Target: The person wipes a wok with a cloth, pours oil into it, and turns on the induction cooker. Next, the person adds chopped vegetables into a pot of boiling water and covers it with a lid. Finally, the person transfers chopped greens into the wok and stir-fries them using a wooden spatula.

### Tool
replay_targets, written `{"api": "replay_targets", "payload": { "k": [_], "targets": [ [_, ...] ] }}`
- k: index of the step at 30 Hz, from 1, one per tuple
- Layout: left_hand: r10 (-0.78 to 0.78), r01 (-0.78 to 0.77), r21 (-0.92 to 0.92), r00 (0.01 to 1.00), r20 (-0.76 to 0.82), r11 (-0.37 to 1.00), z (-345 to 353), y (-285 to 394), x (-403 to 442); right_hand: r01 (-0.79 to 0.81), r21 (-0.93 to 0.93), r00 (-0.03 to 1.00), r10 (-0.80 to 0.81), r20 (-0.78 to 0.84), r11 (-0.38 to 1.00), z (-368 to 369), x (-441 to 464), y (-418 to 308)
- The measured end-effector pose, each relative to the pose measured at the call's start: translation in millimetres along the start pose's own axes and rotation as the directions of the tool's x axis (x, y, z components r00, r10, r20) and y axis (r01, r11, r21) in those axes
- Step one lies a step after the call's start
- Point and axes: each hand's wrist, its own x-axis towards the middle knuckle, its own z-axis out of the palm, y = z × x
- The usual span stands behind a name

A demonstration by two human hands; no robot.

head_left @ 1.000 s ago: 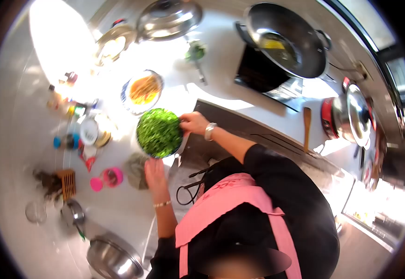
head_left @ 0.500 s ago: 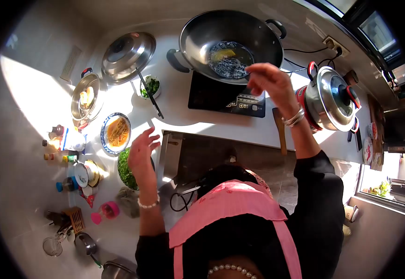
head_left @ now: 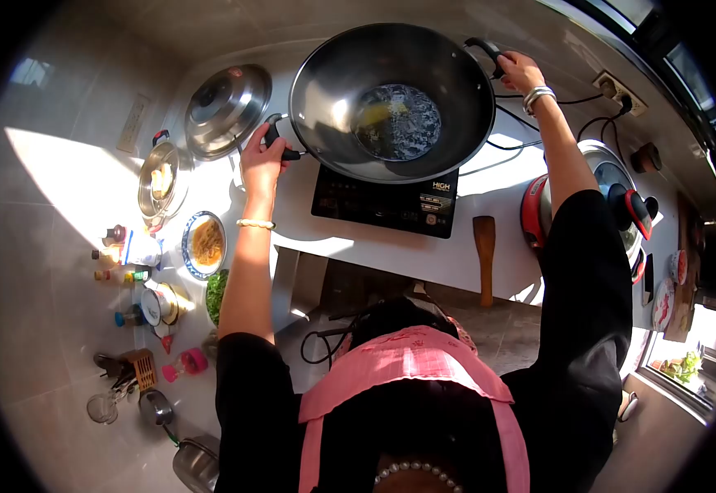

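A large dark wok [head_left: 313, 115] with bubbling oil [head_left: 411, 123] and a yellow patch in its bottom is over the black induction cooker [head_left: 382, 201]. My left hand [head_left: 261, 164] is closed on the wok's left handle. On the far side, my right hand [head_left: 522, 72] grips the right handle, its fingers wrapped round it. Whether the wok touches the cooker cannot be made out. Just left of the wok lies a domed steel lid [head_left: 226, 111].
A wooden spatula [head_left: 485, 259] lies near the counter's front edge, left of a red pot [head_left: 536, 212]. Along the left stand a steel pan [head_left: 179, 177], a plate of shredded food [head_left: 207, 244], chopped greens [head_left: 215, 296], bottles and a pink container [head_left: 191, 361]. Cords run behind the cooker.
Both hands have gone from the greens bowl, open in the air, to the wok's handles. The wok has shifted and turned slightly compared with the cooker.
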Motion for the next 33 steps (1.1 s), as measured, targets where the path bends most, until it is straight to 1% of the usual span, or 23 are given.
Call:
{"api": "replay_targets", "payload": {
  "k": [2,5,8,11,12,15,16,19,22,26,27,29,31,33],
  "targets": [
    [-0.034,0.034,-0.016,0.999,-0.041,0.999,2.2,-5.9,2.7,-0.011,0.042,0.999,0.013,-0.05,0.999,5.1,6.2,3.8],
    [-0.089,0.087,-0.041,0.995,-0.041,0.995,1.3,-13.7,7.8,-0.022,0.115,1.0,0.022,-0.004,0.993,11.2,18.4,2.9],
    [-0.101,0.097,-0.116,0.994,-0.029,0.988,-0.2,-18.5,7.6,-0.06,0.042,0.997,0.062,-0.042,0.997,10.9,17.3,-6.2],
    [-0.111,0.107,-0.141,0.994,-0.019,0.984,-3.8,-26.4,4.6,0.029,0.097,0.997,-0.022,-0.069,0.995,9.7,10.4,-19.4],
    [-0.109,0.106,-0.145,0.994,-0.014,0.984,-5.3,-29.8,2.0,0.021,0.071,0.999,-0.017,-0.044,0.997,6.2,7.9,-26.9],
    [-0.126,0.119,-0.221,0.992,-0.016,0.968,-9.2,-52.0,0.5,0.182,0.136,0.982,-0.174,-0.071,0.974,2.3,-2.8,-42.8],
    [-0.132,0.122,-0.242,0.991,-0.025,0.963,-9.3,-55.7,-1.8,0.202,0.054,0.976,-0.196,-0.095,0.978,0.5,-8.5,-49.6],
    [-0.135,0.118,-0.294,0.99,-0.04,0.949,-9.2,-62.0,-10.8,0.269,0.013,0.949,-0.263,-0.173,0.963,-1.5,-31.2,-57.5],
    [-0.092,0.072,-0.322,0.995,-0.046,0.944,-6.9,-62.1,-15.1,0.322,0.051,0.912,-0.296,-0.284,0.945,3.5,-32.0,-34.1],
    [-0.032,0.014,-0.33,0.998,-0.049,0.944,-5.1,-58.9,-13.2,0.311,0.176,0.918,-0.248,-0.31,0.934,8.3,-34.2,-13.0],
    [-0.02,0.003,-0.332,0.999,-0.047,0.943,-3.8,-54.8,-11.6,0.252,0.142,0.93,-0.199,-0.309,0.957,9.2,-36.1,-9.9],
    [-0.028,0.009,-0.291,0.998,-0.062,0.957,-2.6,-41.3,-11.1,0.194,0.181,0.943,-0.133,-0.304,0.964,14.9,-31.9,2.1],
    [-0.038,0.017,-0.28,0.997,-0.068,0.96,-3.0,-34.3,-4.8,0.109,0.162,0.956,-0.059,-0.286,0.981,19.0,-29.7,10.3],
    [-0.024,0.008,-0.253,0.998,-0.059,0.967,-2.6,-25.7,-0.7,0.089,0.197,0.963,-0.034,-0.267,0.976,19.9,-24.9,17.1]
  ]
}}
